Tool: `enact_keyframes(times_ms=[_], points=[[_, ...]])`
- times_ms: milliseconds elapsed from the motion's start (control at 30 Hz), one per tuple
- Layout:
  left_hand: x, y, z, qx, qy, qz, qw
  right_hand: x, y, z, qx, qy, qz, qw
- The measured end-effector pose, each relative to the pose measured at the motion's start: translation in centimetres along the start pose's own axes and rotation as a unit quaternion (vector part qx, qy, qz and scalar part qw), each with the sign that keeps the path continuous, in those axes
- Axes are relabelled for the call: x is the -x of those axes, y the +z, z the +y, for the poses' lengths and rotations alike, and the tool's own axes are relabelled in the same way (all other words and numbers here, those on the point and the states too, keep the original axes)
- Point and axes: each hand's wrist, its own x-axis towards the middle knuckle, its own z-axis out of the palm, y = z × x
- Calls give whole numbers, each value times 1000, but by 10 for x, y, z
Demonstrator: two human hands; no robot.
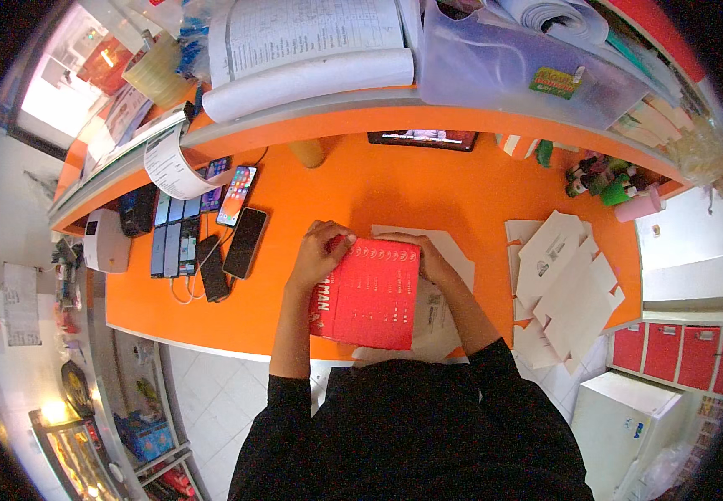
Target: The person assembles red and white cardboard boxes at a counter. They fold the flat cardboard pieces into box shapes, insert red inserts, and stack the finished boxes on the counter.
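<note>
A red printed cardboard sheet (374,292), perhaps a box blank, is between my hands near the front edge of the orange counter. My left hand (321,252) is closed on its upper left corner, thumb on the red face. My right hand (428,257) grips the upper right edge, its fingers partly hidden behind the sheet. Beneath lies a pale flat cardboard blank (453,249), mostly covered by the red one. To the right, several more pale cardboard blanks (563,288) lie in a loose stack that overhangs the counter's front edge.
Several phones with cables, including a black phone (245,243), lie left on the counter (295,188). A white device (106,241) stands beyond them. A tablet (422,139) is at the back, small bottles (599,177) at the right. A raised shelf holds papers and a plastic bin (503,67).
</note>
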Motion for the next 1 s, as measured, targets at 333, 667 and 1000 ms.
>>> enact_keyframes(times_ms=[333,667,1000], points=[[-1,0,0,0,5,12,1000,-2,-4,5,-29,12,-2,999],[-8,2,6,-99,-34,5,995,-13,1,5,-185,31,16,982],[-19,31,34,-136,48,2,990,-21,9,16,-60,-50,203,976]])
